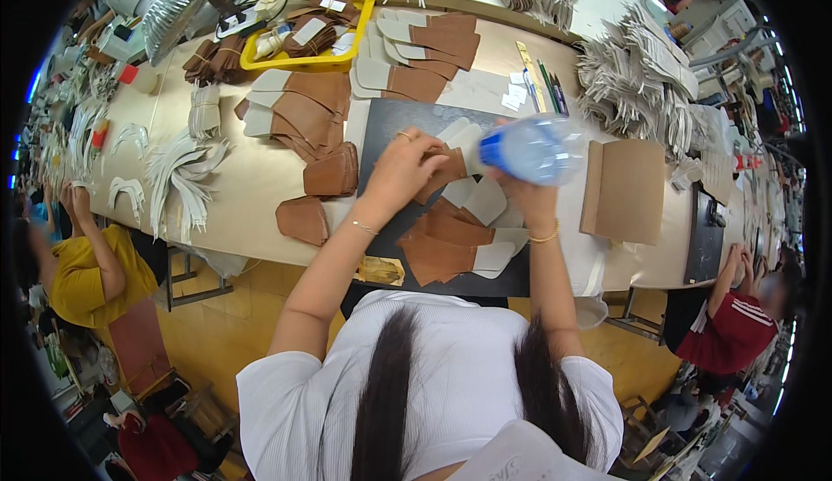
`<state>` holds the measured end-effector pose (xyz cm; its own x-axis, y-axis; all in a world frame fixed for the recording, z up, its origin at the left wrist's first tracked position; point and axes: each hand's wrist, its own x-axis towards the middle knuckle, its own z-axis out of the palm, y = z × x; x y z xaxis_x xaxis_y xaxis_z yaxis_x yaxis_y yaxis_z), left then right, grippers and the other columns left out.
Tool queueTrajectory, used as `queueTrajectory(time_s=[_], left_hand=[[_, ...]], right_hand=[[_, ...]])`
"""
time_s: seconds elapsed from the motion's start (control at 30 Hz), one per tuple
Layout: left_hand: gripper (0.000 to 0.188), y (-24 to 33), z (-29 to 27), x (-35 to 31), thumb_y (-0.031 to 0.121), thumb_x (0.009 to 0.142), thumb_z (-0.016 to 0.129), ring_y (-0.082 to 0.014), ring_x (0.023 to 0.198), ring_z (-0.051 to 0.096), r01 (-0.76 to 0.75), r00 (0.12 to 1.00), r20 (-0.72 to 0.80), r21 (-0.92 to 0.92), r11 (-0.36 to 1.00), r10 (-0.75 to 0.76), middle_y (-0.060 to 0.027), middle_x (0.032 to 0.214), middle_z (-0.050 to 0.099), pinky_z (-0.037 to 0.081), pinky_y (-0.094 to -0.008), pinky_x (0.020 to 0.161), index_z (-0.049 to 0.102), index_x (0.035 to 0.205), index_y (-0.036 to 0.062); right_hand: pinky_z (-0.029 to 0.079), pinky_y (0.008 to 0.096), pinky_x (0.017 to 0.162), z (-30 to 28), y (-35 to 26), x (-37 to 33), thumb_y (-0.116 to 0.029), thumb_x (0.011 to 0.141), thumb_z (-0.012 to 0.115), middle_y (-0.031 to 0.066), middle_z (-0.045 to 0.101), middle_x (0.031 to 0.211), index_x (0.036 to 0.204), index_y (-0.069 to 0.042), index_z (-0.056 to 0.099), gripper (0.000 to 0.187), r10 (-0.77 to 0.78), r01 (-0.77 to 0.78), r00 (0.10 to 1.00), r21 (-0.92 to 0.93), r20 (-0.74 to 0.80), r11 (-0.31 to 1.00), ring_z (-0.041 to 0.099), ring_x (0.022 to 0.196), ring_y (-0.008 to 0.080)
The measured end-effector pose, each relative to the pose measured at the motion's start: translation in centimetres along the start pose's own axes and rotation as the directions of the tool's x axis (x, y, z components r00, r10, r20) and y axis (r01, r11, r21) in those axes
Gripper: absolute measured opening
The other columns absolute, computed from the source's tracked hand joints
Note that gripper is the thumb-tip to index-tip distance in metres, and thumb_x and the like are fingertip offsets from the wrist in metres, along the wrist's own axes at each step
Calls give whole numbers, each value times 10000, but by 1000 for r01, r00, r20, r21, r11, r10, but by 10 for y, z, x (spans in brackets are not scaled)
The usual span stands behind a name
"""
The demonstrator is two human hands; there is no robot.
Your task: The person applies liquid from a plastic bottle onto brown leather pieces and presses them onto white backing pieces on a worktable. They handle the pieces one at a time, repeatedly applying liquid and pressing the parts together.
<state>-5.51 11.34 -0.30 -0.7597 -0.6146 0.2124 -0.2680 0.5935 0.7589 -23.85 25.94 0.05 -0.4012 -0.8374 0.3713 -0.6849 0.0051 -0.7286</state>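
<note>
My left hand (404, 169) lies over the dark board (386, 121), its bent fingers on the edge of a brown leather piece with a pale end (446, 173). In my right hand (527, 197) is a clear plastic bottle with a blue band (537, 147), tilted on its side and slightly blurred. My fingers are wrapped round its left part and partly hidden by it. Closer to me on the board, a fanned group of brown leather pieces (438, 243) with pale ends overlaps. Two small stacks of brown pieces (331, 171) sit left of the board.
A yellow tray (371, 26) with leather bundles stands behind. Fanned brown pieces (303, 104) lie left, pale strips (180, 178) farther left. On the right are a folded cardboard sheet (637, 191), pens (555, 91) and heaped pale pieces (637, 74). Other people sit at both sides.
</note>
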Motion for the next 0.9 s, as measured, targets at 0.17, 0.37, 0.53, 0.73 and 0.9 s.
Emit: queueTrajectory(time_s=[0.17, 0.37, 0.53, 0.73, 0.9], left_hand=[[265, -5, 27, -5, 106, 793, 688, -291, 982, 511, -51, 999, 7, 178, 983, 50, -78, 995, 549, 405, -392, 868, 640, 1053, 88], [288, -4, 31, -5, 134, 769, 717, -287, 980, 510, -28, 1000, -6, 164, 986, 29, -74, 1001, 541, 400, -381, 854, 646, 1046, 99], [287, -2, 27, 0, 124, 765, 719, -297, 979, 512, -5, 999, 49, 186, 983, -4, -84, 1007, 542, 404, -390, 848, 643, 1041, 95], [302, -1, 27, -2, 108, 754, 729, -303, 990, 513, -2, 1000, 29, 170, 986, -3, -94, 1014, 538, 406, -393, 850, 637, 1040, 87], [301, 4, 33, -4, 96, 760, 721, -311, 995, 510, 33, 999, 20, 178, 984, -37, -94, 1022, 539, 407, -396, 856, 640, 1050, 82]], right_hand=[[492, 347, 896, 10, -9, -3, -183, 697, 834, 83, 677, 1117, 1105, -58, 668, 458, 17, -16, 999, -25, 50, 1000, 639, 995, 245], [512, 318, 855, -27, -1, 3, -80, 711, 806, 60, 684, 1102, 1097, -40, 663, 414, 220, -211, 967, 81, -129, 974, 647, 957, 168], [524, 353, 792, 7, -11, 10, -124, 692, 819, 115, 684, 1035, 1067, -20, 656, 423, -65, 53, 991, -108, -116, 993, 665, 884, 250], [542, 333, 729, 7, 1, 7, -143, 669, 851, 108, 714, 903, 1026, -9, 662, 426, -55, 39, 993, -153, -104, 987, 696, 788, 233], [531, 292, 725, -16, -6, 16, -114, 696, 848, 70, 717, 909, 985, 18, 676, 361, 186, -147, 934, 145, -305, 978, 678, 786, 158]])
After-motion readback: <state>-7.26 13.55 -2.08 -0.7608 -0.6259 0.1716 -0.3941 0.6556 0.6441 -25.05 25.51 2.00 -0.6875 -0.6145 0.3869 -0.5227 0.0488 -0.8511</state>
